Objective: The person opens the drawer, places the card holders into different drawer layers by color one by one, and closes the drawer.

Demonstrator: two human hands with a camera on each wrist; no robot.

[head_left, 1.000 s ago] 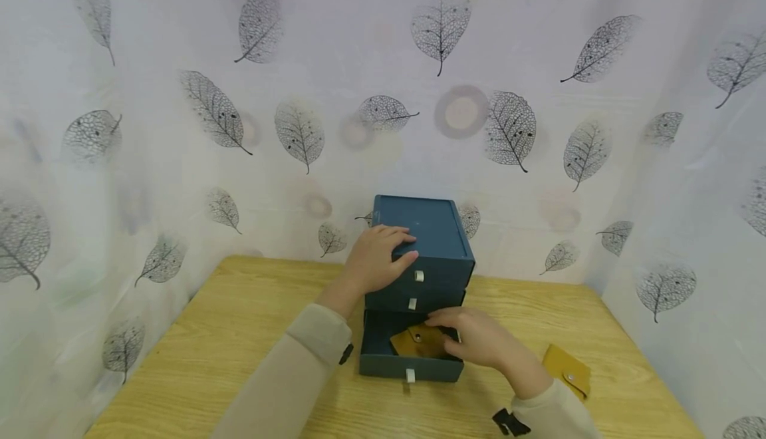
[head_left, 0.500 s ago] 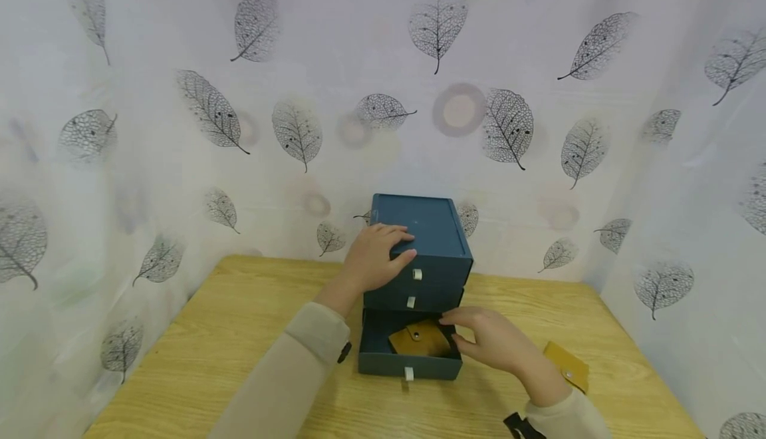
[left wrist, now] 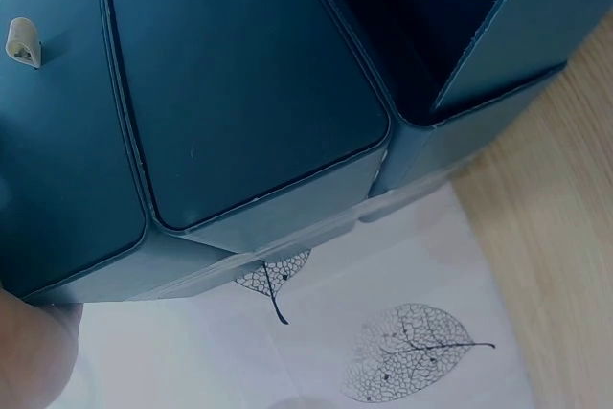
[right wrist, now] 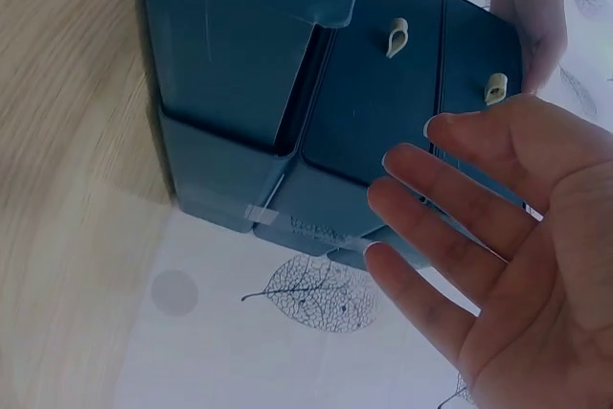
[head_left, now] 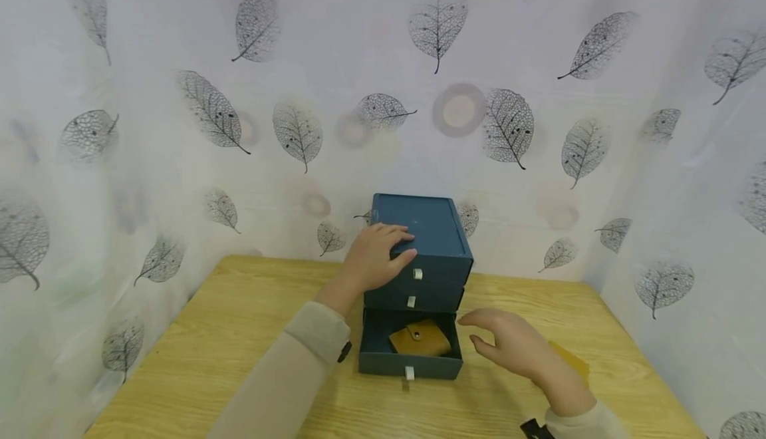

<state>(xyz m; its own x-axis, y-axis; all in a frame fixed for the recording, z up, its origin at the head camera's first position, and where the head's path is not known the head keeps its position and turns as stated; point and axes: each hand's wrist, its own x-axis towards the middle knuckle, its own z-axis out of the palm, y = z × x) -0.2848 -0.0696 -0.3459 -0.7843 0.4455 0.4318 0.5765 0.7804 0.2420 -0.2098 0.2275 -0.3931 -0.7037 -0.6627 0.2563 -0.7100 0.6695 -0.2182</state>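
Note:
A dark blue three-drawer box [head_left: 439, 269] stands on the table, its bottom drawer [head_left: 383, 363] pulled out. Inside that drawer lies a mustard-brown snap wallet [head_left: 421, 340]. My left hand [head_left: 374, 259] rests on the top left edge of the box, fingers over the lid; in the left wrist view only a bit of the hand [left wrist: 36, 352] shows at the lower left. To the right of the drawer, apart from it, hovers my right hand [head_left: 509, 342] with relaxed fingers and nothing in it. The right wrist view shows its bare palm [right wrist: 546, 275].
A second, yellow wallet [head_left: 573, 362] lies on the wooden table [head_left: 251, 332] at the right, partly hidden behind the right forearm. White drawer tabs [head_left: 409, 372] stick out in front. A leaf-print curtain [head_left: 335, 46] hangs behind and at both sides.
My right hand has let go of the brown wallet and moved right, out of the drawer, now covering much of the yellow wallet. The left hand stays on the box.

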